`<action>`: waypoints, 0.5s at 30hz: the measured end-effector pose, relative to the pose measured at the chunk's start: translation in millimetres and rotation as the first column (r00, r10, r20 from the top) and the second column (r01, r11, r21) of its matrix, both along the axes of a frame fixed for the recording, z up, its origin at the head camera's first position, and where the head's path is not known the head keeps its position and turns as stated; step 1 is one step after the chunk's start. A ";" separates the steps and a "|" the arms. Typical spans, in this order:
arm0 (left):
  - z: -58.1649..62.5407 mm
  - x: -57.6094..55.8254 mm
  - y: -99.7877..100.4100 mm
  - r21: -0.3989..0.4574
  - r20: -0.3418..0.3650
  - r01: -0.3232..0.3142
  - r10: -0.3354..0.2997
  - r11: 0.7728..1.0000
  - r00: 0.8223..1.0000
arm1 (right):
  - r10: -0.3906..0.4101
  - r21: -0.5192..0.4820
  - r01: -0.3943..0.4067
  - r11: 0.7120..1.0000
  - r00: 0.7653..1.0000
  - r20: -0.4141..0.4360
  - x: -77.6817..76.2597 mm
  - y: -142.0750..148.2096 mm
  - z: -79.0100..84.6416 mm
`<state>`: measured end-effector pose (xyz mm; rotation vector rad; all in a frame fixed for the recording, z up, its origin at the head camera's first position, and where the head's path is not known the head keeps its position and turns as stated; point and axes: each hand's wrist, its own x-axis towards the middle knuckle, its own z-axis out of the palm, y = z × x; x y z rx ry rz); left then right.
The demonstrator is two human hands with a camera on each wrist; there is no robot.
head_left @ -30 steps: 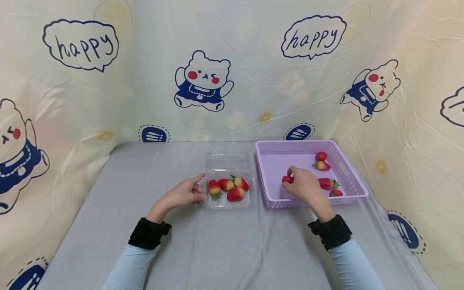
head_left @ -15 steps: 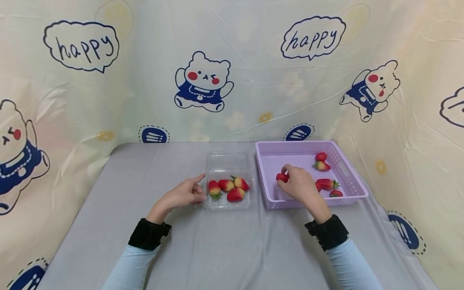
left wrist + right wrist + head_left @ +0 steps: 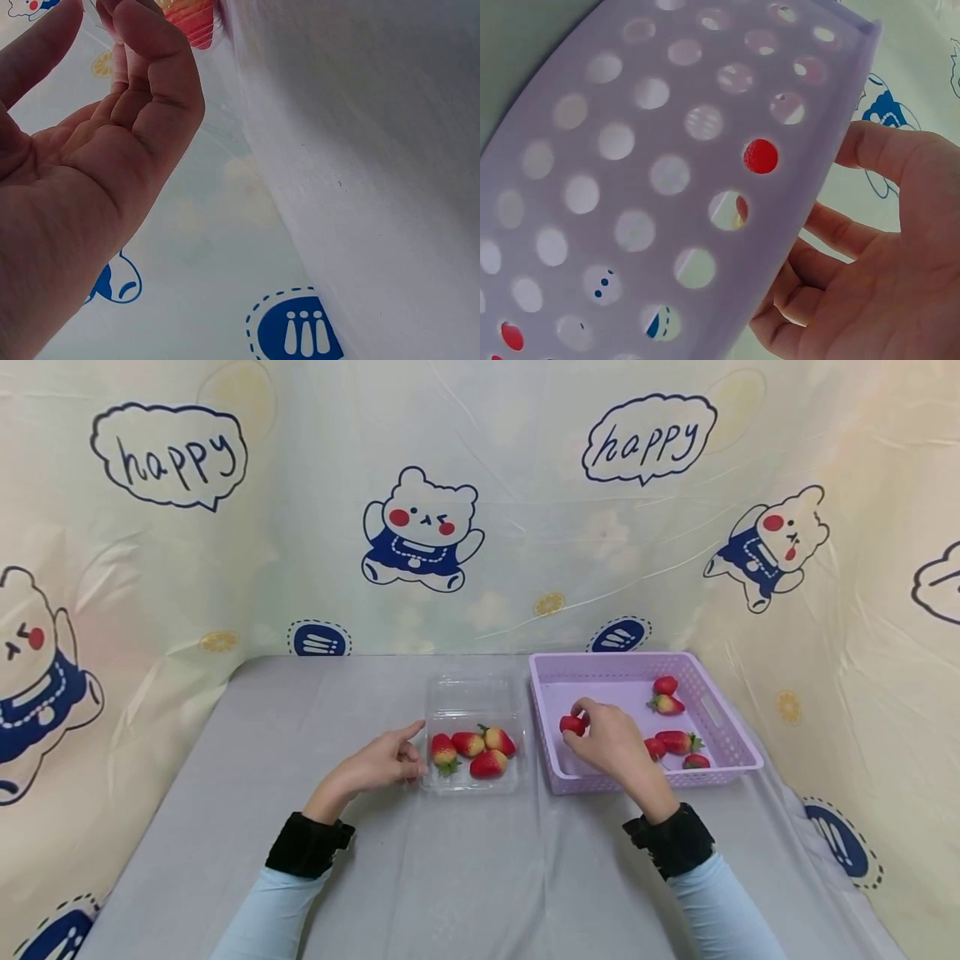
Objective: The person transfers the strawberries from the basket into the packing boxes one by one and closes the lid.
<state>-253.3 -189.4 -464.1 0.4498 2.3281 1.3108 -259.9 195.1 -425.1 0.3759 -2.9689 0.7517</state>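
A strawberry (image 3: 572, 725) is pinched between the thumb and finger of my right hand (image 3: 611, 742), over the left part of the lilac basket (image 3: 551, 672). Through the basket's holes, the right wrist view shows bits of red, with the right hand (image 3: 877, 225) reaching past the rim. At the left side of a clear plastic clamshell box (image 3: 472, 693), my left hand (image 3: 382, 757) touches the edge with its fingertips. Several red and yellow strawberries (image 3: 488, 764) lie in the box, its lid folded back. In the left wrist view, the left hand's (image 3: 112, 135) fingers are loosely bent.
More strawberries (image 3: 677, 742) lie in the right part of the basket, and the pair (image 3: 665, 703) farther back sits close together. Box and basket stand side by side on a grey cloth (image 3: 465, 868). A printed curtain (image 3: 525, 527) hangs behind.
My right hand has moved left inside the basket with the strawberry, uncovering another strawberry on its right. The left hand and the box have stayed in place.
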 end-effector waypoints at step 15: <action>-1.2 -1.4 -1.0 0.005 0.010 0.005 -0.005 1.000 1.000 | 0.022 -0.033 -0.022 0.999 1.000 -0.009 3.4 -16.8 5.9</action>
